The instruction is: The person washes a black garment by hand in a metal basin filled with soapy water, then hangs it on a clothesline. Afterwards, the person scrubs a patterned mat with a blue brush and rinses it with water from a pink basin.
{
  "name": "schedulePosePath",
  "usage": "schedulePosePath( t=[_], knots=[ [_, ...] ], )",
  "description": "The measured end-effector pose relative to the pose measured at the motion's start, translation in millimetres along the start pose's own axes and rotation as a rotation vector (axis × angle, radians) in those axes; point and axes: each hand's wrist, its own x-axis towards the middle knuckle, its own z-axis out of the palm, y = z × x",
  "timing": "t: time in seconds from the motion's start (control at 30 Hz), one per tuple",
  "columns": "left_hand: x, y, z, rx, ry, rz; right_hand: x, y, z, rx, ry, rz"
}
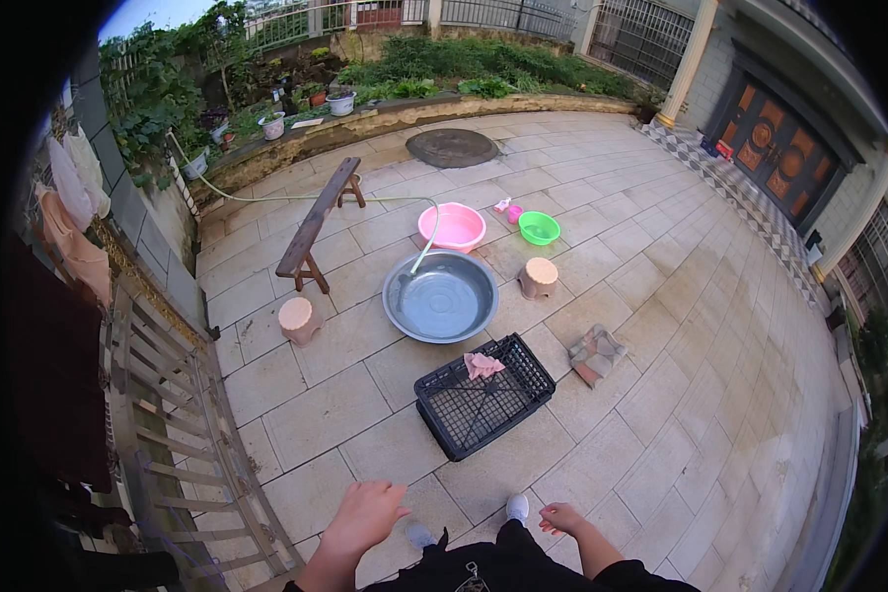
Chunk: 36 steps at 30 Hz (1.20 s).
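My left hand (366, 516) hangs in the air at the lower middle, near my body; nothing shows in it, and its fingers are partly hidden. To the right, my right hand (560, 518) is held low with its fingers loosely curled, and no object is visible in it. Ahead of both hands lies a black plastic crate (444, 436), upside down, with a crumpled pink cloth (482, 365) on it. Just beyond stands a large metal basin (441, 300). A light green hose (435, 222) passes over a pink plastic basin (451, 226) and ends inside the metal one.
Two plastic stools (539, 277) (300, 320) flank the metal basin. A wooden bench (318, 222) stands at left, by a wooden railing (185, 444). A green basin (539, 228) and folded patterned cloth (596, 354) lie right. A raised garden bed (429, 111) borders the paving.
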Motion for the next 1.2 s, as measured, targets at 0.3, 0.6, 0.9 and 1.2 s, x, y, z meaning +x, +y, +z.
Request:
schedulePosePath(
  t=[0.3,0.6,0.9,1.2],
  knots=[
    [160,149,31,0.036,-0.090,0.231,-4,167,-158,0.283,0.158,0.216],
    [283,240,80,-0.059,-0.246,0.365,43,210,-312,0.344,0.285,0.274],
    [422,220,128,0.100,-0.413,0.043,149,48,-387,-0.057,-0.002,-0.076],
    [583,210,169,-0.043,-0.460,-0.127,207,9,-548,-0.017,0.082,0.105]
  ],
)
